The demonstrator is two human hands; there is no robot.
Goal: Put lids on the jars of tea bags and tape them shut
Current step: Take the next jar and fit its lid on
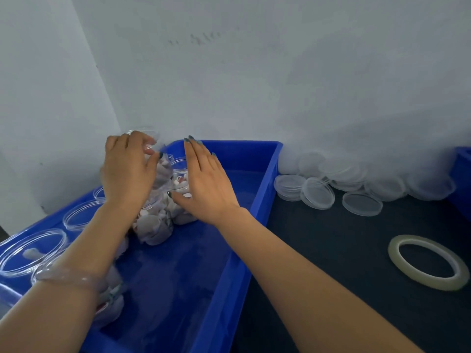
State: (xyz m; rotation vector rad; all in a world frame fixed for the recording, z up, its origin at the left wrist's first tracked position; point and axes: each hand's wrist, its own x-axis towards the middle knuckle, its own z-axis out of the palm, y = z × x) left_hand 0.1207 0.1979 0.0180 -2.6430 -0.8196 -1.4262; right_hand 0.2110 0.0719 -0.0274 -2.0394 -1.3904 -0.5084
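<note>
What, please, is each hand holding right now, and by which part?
The left hand grips a clear jar around its upper part; the right hand is flat, gripping nothing.

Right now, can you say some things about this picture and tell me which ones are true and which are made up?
1. The roll of tape lies flat on the dark table. True.
2. The right hand is picking up the tape. False: the right hand is over the blue bin, its fingers straight beside a jar of tea bags.
3. The left hand grips a clear jar with tea bags inside. True.
4. The pile of loose lids sits inside the blue bin. False: the lids lie on the dark table by the wall, outside the bin.
</note>
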